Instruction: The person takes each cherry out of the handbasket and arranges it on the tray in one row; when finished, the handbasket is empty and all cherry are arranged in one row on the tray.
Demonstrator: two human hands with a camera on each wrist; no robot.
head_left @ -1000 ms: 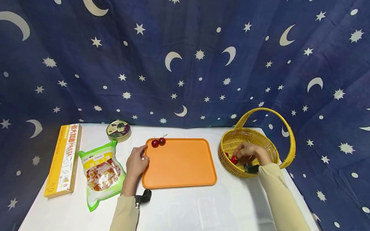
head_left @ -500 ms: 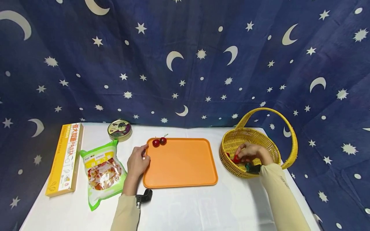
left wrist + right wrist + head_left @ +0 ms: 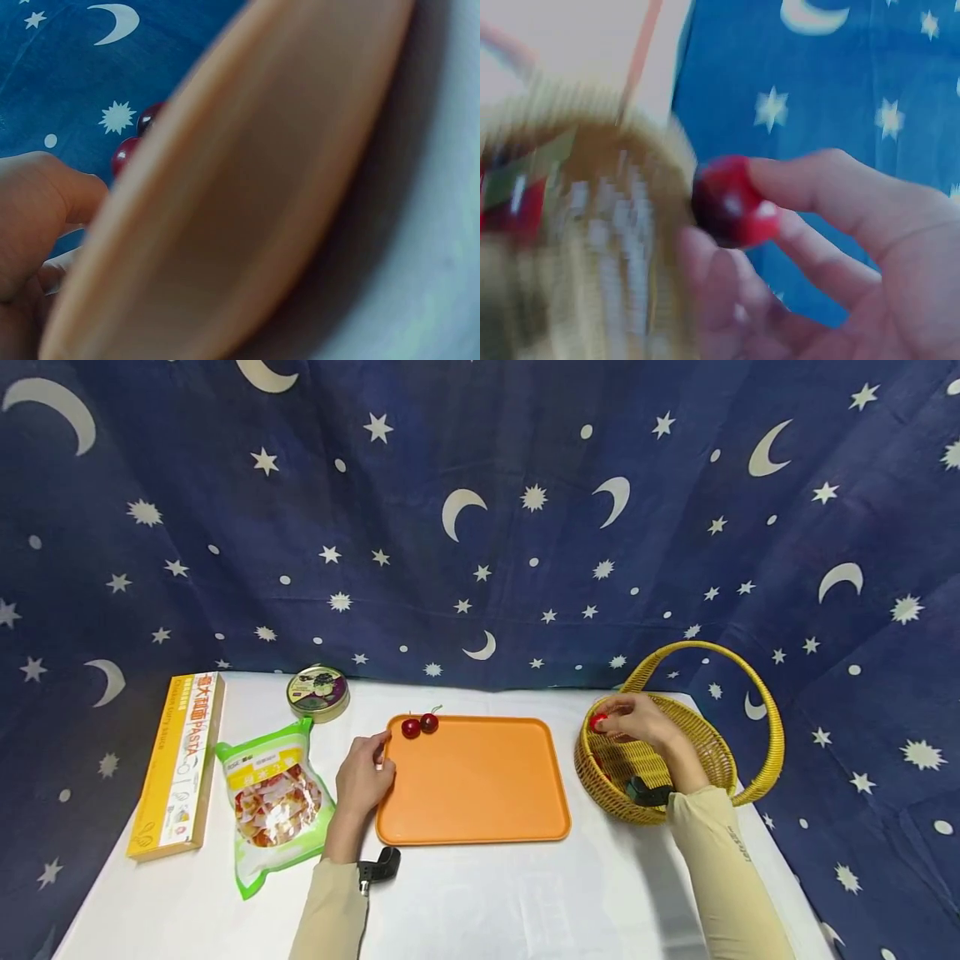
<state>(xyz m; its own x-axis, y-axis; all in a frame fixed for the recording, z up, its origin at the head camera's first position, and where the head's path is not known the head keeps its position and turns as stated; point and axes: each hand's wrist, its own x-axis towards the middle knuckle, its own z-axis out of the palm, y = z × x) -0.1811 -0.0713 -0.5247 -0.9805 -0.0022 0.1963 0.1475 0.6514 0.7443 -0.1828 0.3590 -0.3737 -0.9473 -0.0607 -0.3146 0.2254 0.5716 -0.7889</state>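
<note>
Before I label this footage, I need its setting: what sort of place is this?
Probably a staged filming setup: a dark-blue star-and-moon fabric backdrop hangs behind a white-covered table, with a small black wrist-worn camera in view.

Bright light fills the desk point(image 3: 480, 902), a soft shadow beside the right sleeve point(image 3: 731, 868). The wrist views blur the tray point(image 3: 247, 165) and basket point(image 3: 615, 146).
</note>
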